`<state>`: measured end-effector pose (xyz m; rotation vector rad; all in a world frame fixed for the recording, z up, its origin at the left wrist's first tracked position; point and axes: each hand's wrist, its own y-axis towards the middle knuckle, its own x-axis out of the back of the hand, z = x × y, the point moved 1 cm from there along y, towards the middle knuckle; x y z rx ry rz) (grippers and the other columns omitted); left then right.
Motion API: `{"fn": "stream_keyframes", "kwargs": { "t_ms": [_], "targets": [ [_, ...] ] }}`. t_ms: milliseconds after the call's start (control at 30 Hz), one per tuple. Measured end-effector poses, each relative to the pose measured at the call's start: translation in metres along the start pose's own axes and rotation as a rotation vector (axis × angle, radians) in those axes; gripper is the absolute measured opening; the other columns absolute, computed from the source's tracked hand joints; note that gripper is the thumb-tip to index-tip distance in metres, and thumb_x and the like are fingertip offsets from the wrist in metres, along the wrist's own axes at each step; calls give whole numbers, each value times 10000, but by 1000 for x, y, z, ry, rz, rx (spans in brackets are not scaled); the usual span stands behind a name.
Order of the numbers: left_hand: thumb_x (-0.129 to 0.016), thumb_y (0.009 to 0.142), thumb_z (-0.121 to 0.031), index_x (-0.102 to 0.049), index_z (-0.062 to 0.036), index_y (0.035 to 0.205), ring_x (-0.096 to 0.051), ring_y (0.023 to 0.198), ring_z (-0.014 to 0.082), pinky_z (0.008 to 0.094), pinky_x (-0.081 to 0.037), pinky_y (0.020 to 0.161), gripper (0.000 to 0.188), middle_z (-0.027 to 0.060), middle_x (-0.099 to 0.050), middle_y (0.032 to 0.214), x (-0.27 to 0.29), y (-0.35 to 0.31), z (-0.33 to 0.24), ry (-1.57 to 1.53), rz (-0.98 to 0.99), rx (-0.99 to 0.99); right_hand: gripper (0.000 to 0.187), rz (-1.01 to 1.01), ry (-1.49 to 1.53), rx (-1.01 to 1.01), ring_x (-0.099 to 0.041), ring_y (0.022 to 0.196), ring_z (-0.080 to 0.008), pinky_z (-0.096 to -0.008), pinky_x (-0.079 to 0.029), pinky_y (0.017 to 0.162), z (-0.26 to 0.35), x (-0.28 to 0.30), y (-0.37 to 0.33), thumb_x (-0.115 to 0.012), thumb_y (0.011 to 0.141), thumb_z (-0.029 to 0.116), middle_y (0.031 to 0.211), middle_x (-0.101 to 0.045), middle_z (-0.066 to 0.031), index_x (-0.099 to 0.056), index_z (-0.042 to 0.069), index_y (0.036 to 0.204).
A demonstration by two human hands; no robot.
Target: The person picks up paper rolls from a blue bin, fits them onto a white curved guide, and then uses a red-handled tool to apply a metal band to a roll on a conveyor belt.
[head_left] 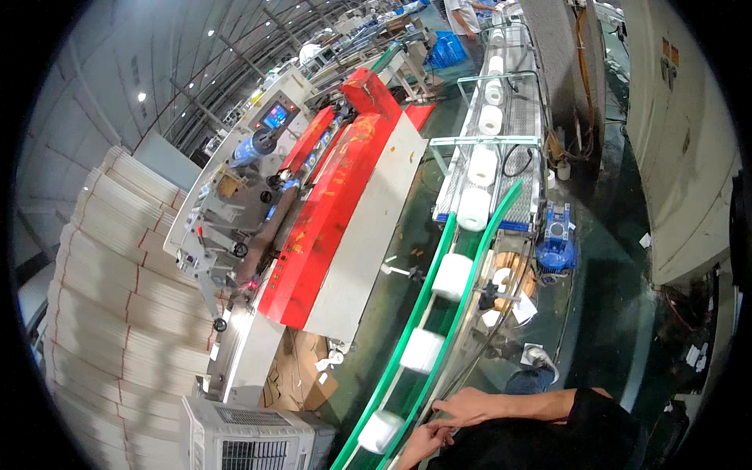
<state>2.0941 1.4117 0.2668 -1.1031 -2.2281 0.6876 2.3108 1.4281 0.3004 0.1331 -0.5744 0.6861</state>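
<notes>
My right hand (464, 408) reaches in from the right above my dark clothing, with fingers stretched out and nothing visible in them. Just below it is my left hand (424, 443); the two touch or overlap, and its fingers are too hidden to read. Both hands are beside the near end of a conveyor with green side rails (416, 384). White rolls ride along it: the nearest roll (381, 432) lies close to my left hand, another roll (422, 350) is farther up, and a third roll (452, 276) is beyond. Neither hand touches a roll.
A metal conveyor (523, 149) carries several more rolls at the far end, near a person (464, 19). Left stands a red-covered machine (329, 211) with a screen (276, 116), stacked white sheets (117, 313) and a cooler (251, 439). A blue motor (556, 239) sits right.
</notes>
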Motion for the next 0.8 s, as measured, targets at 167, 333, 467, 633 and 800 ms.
{"fn": "stream_keyframes", "kwargs": {
  "t_ms": [167, 333, 467, 633, 800],
  "targets": [
    [-504, 922, -156, -621, -74, 1166, -613, 699, 142, 287, -492, 641, 282, 71, -684, 841, -26, 51, -49, 53, 50, 32, 560, 0, 148, -26, -608, 672, -443, -509, -487, 611, -45, 33, -34, -373, 938, 577, 693, -621, -229, -482, 75, 1160],
    [-541, 911, -194, -625, -66, 1145, -609, 735, 154, 299, -492, 659, 279, 73, -670, 871, -57, 97, -100, 0, 81, -6, 541, 76, 291, -85, -614, 682, -435, -501, -482, 607, -78, 88, -73, -366, 955, 555, 685, -617, -225, -475, 79, 1189],
    [-570, 902, -225, -628, -60, 1128, -606, 764, 163, 309, -491, 673, 286, 75, -659, 895, -69, 114, -129, -32, 89, -21, 522, 78, 204, -110, -617, 731, -426, -498, -483, 625, -93, 104, -87, -368, 956, 544, 717, -618, -233, -479, 95, 1199],
    [-576, 941, -295, -623, -43, 1136, -602, 731, 146, 291, -497, 635, 322, 61, -644, 890, -69, 97, -152, -207, 63, -51, 470, -38, 92, 287, -610, 732, -397, -502, -472, 591, -128, 83, -77, -369, 972, 483, 811, -611, -187, -475, 97, 1217],
    [-592, 937, -291, -541, 22, 1243, -644, 736, 181, 310, -509, 648, 441, 133, -677, 874, -95, 45, -57, -440, -441, 96, 512, 519, 222, -139, -617, 955, -360, -502, -456, 822, -112, 96, -49, -318, 970, 548, 1392, -418, -140, -513, 148, 1224]
  ]
}}
